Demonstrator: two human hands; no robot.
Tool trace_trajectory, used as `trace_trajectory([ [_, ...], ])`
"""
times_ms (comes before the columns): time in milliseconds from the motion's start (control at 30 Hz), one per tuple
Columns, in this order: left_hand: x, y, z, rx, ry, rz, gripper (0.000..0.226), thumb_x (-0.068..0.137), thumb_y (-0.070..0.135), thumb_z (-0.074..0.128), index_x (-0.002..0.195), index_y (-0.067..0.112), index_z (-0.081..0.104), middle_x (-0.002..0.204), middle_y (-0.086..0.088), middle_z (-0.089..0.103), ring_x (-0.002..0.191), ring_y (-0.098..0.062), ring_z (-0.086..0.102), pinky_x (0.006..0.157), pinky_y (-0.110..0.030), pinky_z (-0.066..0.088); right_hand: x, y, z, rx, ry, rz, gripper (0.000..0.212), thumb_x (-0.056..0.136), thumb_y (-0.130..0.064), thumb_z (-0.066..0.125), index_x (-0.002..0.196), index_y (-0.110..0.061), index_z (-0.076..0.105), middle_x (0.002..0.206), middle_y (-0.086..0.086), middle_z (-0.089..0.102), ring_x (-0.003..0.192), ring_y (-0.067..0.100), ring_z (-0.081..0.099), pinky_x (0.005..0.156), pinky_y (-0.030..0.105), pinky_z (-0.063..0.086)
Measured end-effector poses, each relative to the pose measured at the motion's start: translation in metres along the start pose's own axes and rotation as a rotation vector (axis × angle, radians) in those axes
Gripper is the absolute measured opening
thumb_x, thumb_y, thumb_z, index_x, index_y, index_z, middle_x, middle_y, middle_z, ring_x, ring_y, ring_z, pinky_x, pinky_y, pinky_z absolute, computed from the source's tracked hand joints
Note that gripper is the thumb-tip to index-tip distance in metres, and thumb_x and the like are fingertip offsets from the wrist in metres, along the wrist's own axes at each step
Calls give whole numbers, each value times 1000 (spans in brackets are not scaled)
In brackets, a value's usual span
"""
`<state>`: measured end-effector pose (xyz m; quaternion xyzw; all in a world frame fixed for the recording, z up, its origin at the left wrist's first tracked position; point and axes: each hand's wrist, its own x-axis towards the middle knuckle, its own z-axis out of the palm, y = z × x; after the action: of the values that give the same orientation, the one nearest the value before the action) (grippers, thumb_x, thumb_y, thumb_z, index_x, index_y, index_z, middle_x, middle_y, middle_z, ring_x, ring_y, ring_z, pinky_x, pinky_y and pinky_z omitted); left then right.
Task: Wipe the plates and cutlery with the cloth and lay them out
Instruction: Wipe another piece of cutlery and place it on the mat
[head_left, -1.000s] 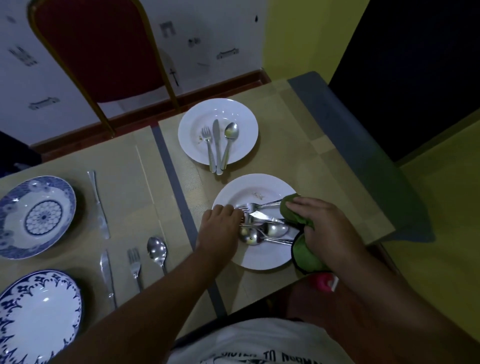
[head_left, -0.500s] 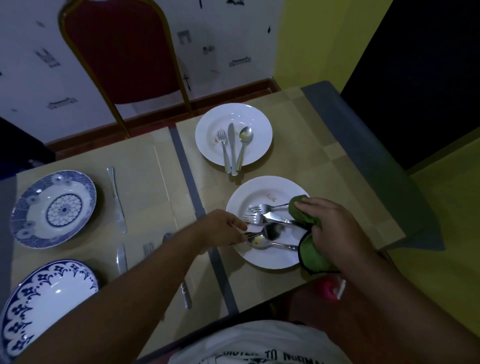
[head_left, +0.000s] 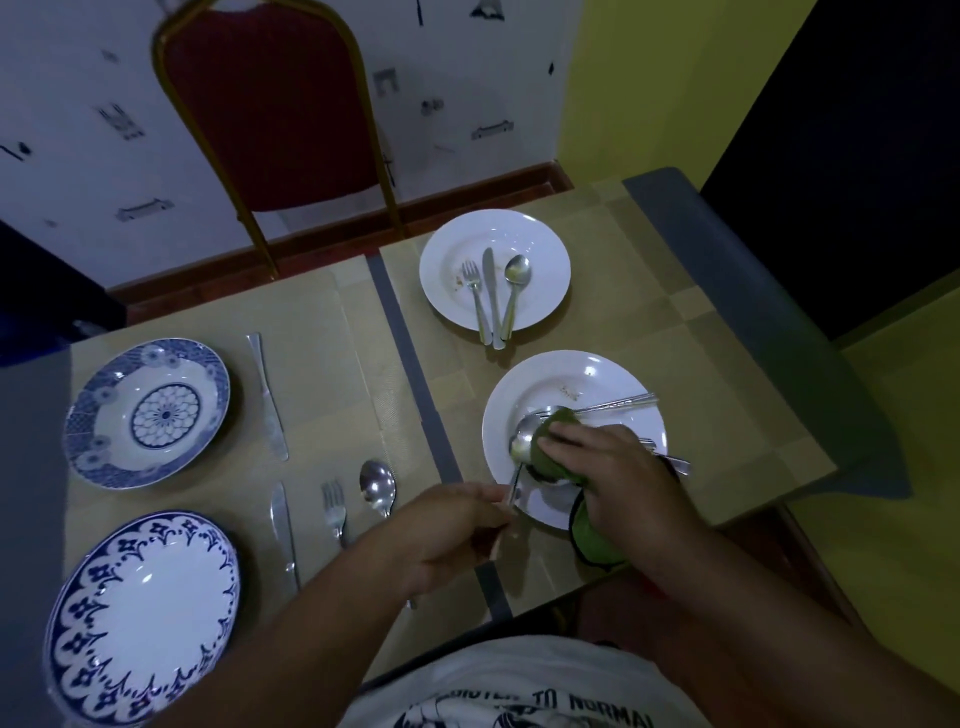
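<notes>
– One spoon (head_left: 522, 441) is off the plate (head_left: 613, 374) now; a second ago it lay with the other cutlery (head_left: 623, 402). Your left hand (head_left: 452, 530) pinches its handle, right hand (head_left: 608, 467) clamps the cloth (head_left: 550, 457) on its bowl.
– Wiping started?
– Likely. Spoon hangs over the plate's left edge, bowl shiny, half covered.

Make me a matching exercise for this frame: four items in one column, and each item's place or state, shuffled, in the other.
Items
1. green cloth
2. spoon being wiped
3. far white plate
4. blue floral plate

Places or states
A. carries three pieces of cutlery
B. handle held in the left hand, bowl over the near white plate
C. on the left mat, a table knife beside it
D. gripped in the right hand

Pairs: 1-D, 2-B, 3-A, 4-C
</notes>
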<state>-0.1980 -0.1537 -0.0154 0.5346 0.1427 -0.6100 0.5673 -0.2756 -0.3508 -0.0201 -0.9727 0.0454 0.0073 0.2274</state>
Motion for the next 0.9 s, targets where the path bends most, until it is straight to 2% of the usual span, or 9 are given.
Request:
trace_trajectory([
  [33,1,-1,2,11,-26,21,27,94,-4,58,109,7,78,110,-19,71,93,-25,61,84,-30,50,-2,-5,4,-25,-27,-38,75,60,11,62,122,-33,60,131,-14,55,101,22,52,80,34,50],
  [133,2,2,4,98,-17,25,29,85,-1,61,107,6,78,104,-21,64,88,-28,54,81,-35,43,-3,-11,7,-72,-67,-86,75,57,6,68,121,-33,61,128,-13,58,101,18,51,77,21,39],
  [233,1,8,1,146,-24,8,31,87,-1,59,111,6,76,106,-20,65,95,-29,52,88,-38,39,7,-12,2,-89,-95,-124,66,57,0,65,117,-27,64,124,-8,61,100,23,53,75,32,51],
  [333,-3,13,-1,171,-61,42,34,87,2,61,113,14,78,113,-25,68,89,-27,52,86,-36,41,21,-12,-11,-84,-114,-89,51,63,-20,57,113,-25,65,122,-6,61,107,28,51,71,38,50],
  [400,-4,16,1,145,-69,66,35,84,4,64,112,17,79,119,-24,70,97,-29,52,91,-39,44,28,-11,-14,-94,-102,-34,54,65,-11,63,118,-23,63,127,-5,58,113,29,48,77,38,45],
  [500,0,21,4,219,-38,103,35,94,-1,55,116,17,76,102,-12,75,88,-26,64,85,-39,53,23,-26,-5,-75,-82,-7,62,60,-3,74,119,-18,63,126,-1,59,111,28,47,86,39,45],
  [667,0,16,-2,252,-71,88,37,96,-9,51,126,6,68,92,-14,69,75,-20,67,87,-39,58,18,-22,2,-71,-87,-32,60,63,3,67,118,-21,63,124,-3,61,107,26,48,84,37,47],
  [767,-2,12,-6,176,-85,88,34,98,-7,51,126,5,67,99,-13,70,80,-19,67,79,-31,60,33,-6,-8,-145,-127,-12,57,66,-4,66,121,-19,62,128,-3,58,113,28,46,85,36,43],
  [900,-2,13,-7,4,-63,59,36,98,-5,52,131,7,62,125,-15,71,96,-15,69,71,-24,57,44,10,-10,-88,-50,53,65,60,13,58,119,-13,64,124,3,61,108,34,48,87,40,46],
])
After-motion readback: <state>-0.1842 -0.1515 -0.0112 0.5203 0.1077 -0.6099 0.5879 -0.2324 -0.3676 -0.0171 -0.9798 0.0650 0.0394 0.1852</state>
